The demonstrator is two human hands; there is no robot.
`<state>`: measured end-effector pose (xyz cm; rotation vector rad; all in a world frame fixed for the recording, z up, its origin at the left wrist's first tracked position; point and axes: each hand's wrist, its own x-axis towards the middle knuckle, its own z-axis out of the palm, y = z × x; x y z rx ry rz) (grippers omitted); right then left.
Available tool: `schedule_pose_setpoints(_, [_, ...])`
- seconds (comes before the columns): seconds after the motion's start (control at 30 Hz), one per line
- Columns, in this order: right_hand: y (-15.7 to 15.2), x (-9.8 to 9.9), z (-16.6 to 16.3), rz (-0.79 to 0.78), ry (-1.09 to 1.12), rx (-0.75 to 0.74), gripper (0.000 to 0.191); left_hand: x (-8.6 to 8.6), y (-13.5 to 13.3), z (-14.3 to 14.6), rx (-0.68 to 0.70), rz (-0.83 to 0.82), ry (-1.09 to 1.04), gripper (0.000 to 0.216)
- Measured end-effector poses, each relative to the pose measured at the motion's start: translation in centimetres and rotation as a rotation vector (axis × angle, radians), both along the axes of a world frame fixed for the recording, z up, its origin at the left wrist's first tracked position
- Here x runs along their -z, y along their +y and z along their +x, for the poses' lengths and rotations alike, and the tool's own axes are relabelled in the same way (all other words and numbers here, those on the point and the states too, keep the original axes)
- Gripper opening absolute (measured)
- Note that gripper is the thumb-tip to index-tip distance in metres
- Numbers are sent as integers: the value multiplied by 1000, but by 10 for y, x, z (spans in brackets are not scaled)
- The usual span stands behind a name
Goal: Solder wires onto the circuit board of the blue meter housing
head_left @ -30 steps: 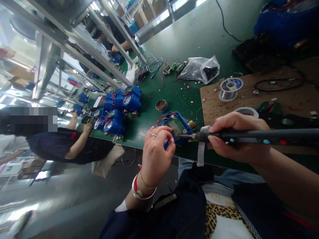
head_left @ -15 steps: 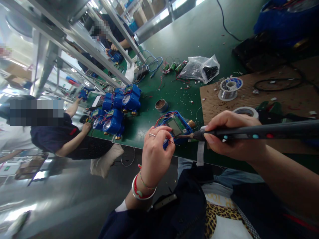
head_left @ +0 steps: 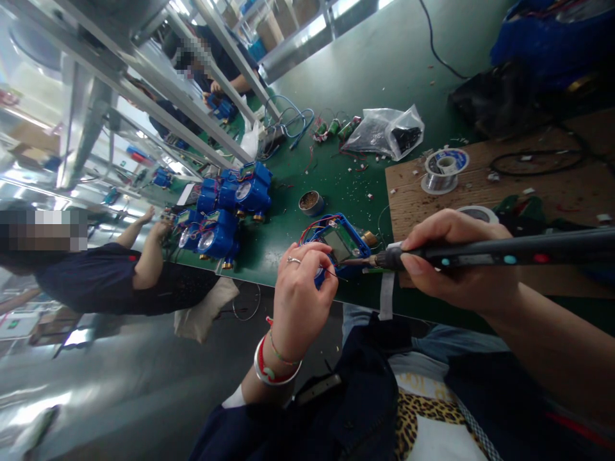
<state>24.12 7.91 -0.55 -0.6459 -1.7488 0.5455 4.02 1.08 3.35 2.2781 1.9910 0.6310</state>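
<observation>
The right hand (head_left: 473, 289) is gripping a crosswise soldering iron (head_left: 480, 253), tip pointing toward the left hand (head_left: 302, 298) over a blue meter (head_left: 339, 244) between them; beyond, a clear bag (head_left: 377, 131) is holding black parts (head_left: 406, 138), a tin (head_left: 318, 208) brown bits (head_left: 309, 199) (the left is pinching a thin wire (head_left: 341, 278)).

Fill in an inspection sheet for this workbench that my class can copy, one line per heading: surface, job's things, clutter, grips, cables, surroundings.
Surface: green workbench; cardboard sheet at right.
Job's things: open blue meter; soldering iron, its tip at the meter's near side, contact unclear.
Clutter: white scraps, solder spool, clear plastic bag, small round tin.
Grips: left grip pinches a thin wire by the meter; right grip holds the soldering iron.
Cables: looped blue cable; black cable on the workbench's far side.
Surroundings: more blue meters and a co-worker at left.
</observation>
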Motion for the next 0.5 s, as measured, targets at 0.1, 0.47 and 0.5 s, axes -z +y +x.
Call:
schedule_pose_setpoints(0.1, [0, -1, -1, 30, -1, -10, 10, 0, 0, 1, -3, -2, 5, 12])
schedule_pose_setpoints(0.47, [0, 0, 0, 93, -86, -2, 9, -1, 2, 1, -1, -4, 9, 10])
schedule_pose_setpoints(0.5, [0, -1, 0, 98, -91, 0, 9, -1, 2, 1, -1, -2, 11, 10])
